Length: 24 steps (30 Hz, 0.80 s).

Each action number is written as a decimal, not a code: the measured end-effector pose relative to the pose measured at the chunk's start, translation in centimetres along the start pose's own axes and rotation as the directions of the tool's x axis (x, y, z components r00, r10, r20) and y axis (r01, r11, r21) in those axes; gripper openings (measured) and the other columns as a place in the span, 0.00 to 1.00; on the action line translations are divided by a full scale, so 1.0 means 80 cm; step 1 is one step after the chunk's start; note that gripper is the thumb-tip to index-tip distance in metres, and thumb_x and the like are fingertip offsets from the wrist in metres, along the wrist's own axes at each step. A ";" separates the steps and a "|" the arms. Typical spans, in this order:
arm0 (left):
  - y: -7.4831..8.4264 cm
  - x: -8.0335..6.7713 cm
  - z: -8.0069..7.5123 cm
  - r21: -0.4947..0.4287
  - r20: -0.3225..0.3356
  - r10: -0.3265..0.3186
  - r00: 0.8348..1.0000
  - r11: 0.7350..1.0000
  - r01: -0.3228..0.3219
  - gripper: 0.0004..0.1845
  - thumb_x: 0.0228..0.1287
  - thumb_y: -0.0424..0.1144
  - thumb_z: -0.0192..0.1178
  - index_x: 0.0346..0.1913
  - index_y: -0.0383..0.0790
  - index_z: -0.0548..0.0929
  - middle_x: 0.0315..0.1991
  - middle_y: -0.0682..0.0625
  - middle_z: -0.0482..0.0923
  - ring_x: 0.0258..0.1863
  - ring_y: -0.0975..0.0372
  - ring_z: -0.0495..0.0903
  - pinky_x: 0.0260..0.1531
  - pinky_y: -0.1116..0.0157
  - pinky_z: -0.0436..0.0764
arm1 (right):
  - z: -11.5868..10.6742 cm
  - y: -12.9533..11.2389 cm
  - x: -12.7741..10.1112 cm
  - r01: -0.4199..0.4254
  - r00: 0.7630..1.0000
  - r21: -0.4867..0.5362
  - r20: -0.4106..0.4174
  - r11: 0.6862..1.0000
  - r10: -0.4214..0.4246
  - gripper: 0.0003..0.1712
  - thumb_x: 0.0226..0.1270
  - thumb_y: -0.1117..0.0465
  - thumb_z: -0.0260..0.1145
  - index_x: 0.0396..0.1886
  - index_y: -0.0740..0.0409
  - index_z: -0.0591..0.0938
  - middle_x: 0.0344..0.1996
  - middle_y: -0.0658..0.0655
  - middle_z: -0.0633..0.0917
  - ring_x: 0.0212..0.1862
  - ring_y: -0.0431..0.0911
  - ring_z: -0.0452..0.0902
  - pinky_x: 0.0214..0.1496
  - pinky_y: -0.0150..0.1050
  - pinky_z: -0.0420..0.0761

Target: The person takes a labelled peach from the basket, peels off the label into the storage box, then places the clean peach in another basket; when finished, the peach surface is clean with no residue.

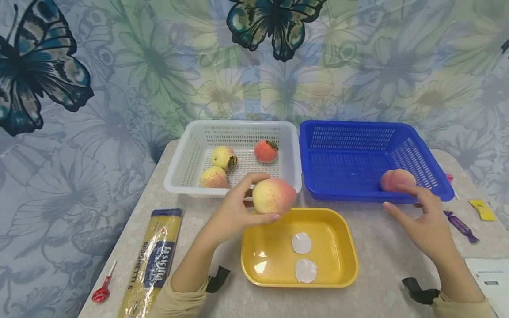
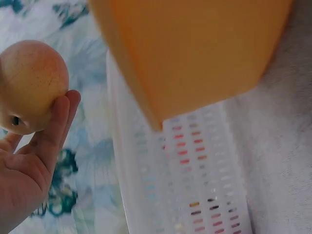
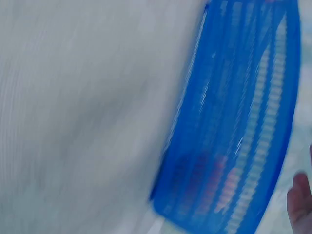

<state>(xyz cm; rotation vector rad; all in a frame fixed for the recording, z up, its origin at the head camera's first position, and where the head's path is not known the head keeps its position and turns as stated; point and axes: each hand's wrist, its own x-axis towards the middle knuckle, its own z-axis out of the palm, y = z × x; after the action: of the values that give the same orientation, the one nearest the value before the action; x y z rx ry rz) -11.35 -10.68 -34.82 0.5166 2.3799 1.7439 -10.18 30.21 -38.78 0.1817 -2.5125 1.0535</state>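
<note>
Five fruits (image 1: pixel 274 195), two baskets (image 1: pixel 359 197)

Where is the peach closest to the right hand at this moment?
In the head view, that peach is inside the blue basket, near its front right corner, just beyond the right hand.

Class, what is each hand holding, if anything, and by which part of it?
The left hand holds a peach, its fingers on the rounded sides. The right hand holds nothing.

The left hand (image 1: pixel 237 213) gripped a peach (image 1: pixel 275 195), and a white basket (image 1: pixel 199 191) stood just beyond. A yellow tray (image 1: pixel 270 247) lay between the hands; near the right hand (image 1: pixel 427 227), another peach (image 1: pixel 393 179) rested in a blue basket (image 1: pixel 338 165).
</note>
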 end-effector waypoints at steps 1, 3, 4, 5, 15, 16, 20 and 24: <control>0.000 0.001 0.005 0.009 0.029 -0.016 0.999 1.000 0.016 0.40 0.46 0.45 0.80 0.63 0.63 0.71 0.59 0.59 0.74 0.50 0.59 0.80 0.51 0.58 0.83 | -0.005 0.009 0.002 -0.027 0.999 -0.020 -0.025 0.999 0.027 0.31 0.54 0.65 0.77 0.60 0.59 0.79 0.54 0.30 0.76 0.58 0.25 0.59 0.54 0.27 0.57; 0.002 0.004 0.015 0.035 0.082 -0.028 0.996 0.999 0.025 0.40 0.46 0.48 0.80 0.63 0.63 0.70 0.59 0.59 0.75 0.50 0.59 0.80 0.50 0.59 0.83 | -0.015 0.026 0.005 -0.081 0.995 -0.049 -0.058 0.995 0.078 0.33 0.56 0.62 0.76 0.63 0.60 0.77 0.60 0.39 0.76 0.65 0.32 0.56 0.65 0.35 0.53; 0.004 0.005 0.019 0.051 0.101 -0.030 0.994 0.998 0.025 0.40 0.46 0.49 0.80 0.63 0.63 0.70 0.58 0.59 0.75 0.50 0.60 0.80 0.50 0.60 0.83 | -0.019 0.034 0.007 -0.102 0.993 -0.057 -0.073 0.993 0.098 0.34 0.57 0.62 0.76 0.64 0.61 0.76 0.62 0.46 0.75 0.68 0.38 0.56 0.69 0.40 0.51; 0.005 0.006 0.023 0.065 0.116 -0.028 0.993 0.998 0.020 0.40 0.46 0.50 0.79 0.64 0.63 0.70 0.58 0.59 0.75 0.49 0.60 0.80 0.49 0.61 0.83 | -0.023 0.041 0.009 -0.130 0.989 -0.059 -0.081 0.990 0.125 0.35 0.58 0.61 0.75 0.66 0.62 0.74 0.65 0.53 0.73 0.71 0.44 0.54 0.73 0.47 0.48; 0.025 0.032 0.047 0.183 0.157 0.086 0.984 0.976 -0.115 0.39 0.49 0.53 0.77 0.65 0.56 0.71 0.57 0.61 0.76 0.48 0.65 0.77 0.47 0.61 0.81 | -0.037 0.086 0.025 -0.297 0.955 -0.104 -0.005 0.949 0.298 0.49 0.67 0.49 0.66 0.77 0.66 0.54 0.79 0.68 0.45 0.78 0.66 0.32 0.72 0.74 0.36; 0.027 0.036 0.049 0.188 0.166 0.095 0.982 0.974 -0.126 0.39 0.50 0.54 0.77 0.65 0.56 0.71 0.58 0.61 0.75 0.48 0.65 0.77 0.47 0.62 0.81 | -0.036 0.089 0.028 -0.296 0.955 -0.106 0.000 0.949 0.298 0.51 0.66 0.49 0.66 0.78 0.66 0.52 0.79 0.68 0.45 0.78 0.67 0.32 0.72 0.74 0.36; 0.040 0.055 0.061 0.214 0.202 0.127 0.971 0.962 -0.171 0.39 0.51 0.56 0.75 0.66 0.55 0.70 0.59 0.61 0.75 0.51 0.67 0.77 0.49 0.65 0.81 | -0.033 0.096 0.033 -0.312 0.948 -0.100 0.028 0.945 0.316 0.55 0.66 0.48 0.66 0.79 0.66 0.46 0.78 0.70 0.42 0.77 0.69 0.31 0.72 0.75 0.37; 0.057 0.073 0.073 0.265 0.231 0.179 0.957 0.934 -0.238 0.40 0.51 0.57 0.75 0.65 0.51 0.70 0.58 0.59 0.75 0.53 0.68 0.76 0.54 0.66 0.80 | -0.032 0.100 0.032 -0.350 0.933 -0.089 0.053 0.933 0.355 0.58 0.66 0.46 0.66 0.79 0.65 0.41 0.78 0.70 0.38 0.77 0.70 0.29 0.73 0.74 0.37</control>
<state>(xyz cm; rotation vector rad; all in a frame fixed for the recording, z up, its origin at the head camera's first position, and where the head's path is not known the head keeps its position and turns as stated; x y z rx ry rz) -14.05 -2.12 -31.86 0.9732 2.5177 1.3344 -13.90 37.74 -41.32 -0.2733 -2.7075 1.0921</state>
